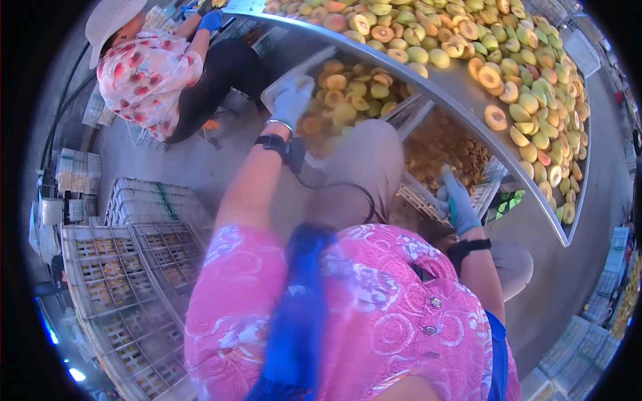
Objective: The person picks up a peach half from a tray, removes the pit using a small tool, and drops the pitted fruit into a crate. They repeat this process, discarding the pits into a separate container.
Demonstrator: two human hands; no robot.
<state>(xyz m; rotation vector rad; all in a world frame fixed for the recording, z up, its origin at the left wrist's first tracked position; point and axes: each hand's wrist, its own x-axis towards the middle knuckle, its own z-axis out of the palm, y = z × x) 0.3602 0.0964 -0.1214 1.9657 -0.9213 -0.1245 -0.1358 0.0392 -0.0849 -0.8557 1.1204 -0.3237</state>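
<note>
My left hand (291, 101), in a pale glove, is closed at the near left corner of a crate (309, 64) of halved, yellow-green stone fruit (351, 90). Its fingers seem wrapped over the rim, though motion blurs them. My right hand (459, 202), in a grey and teal glove, is curled beside a second crate (493, 179) holding brown fruit pits (458, 150). Something small and pale shows at its fingertips; I cannot make out what it is. My knee (364, 157) is between the two hands.
A metal-edged table (418, 81) heaped with fruit halves (528, 100) curves above both crates. At the upper left sits another person (150, 73) with a blue-gloved hand. White plastic crates (117, 267) are stacked at left; more crates (575, 347) stand at lower right.
</note>
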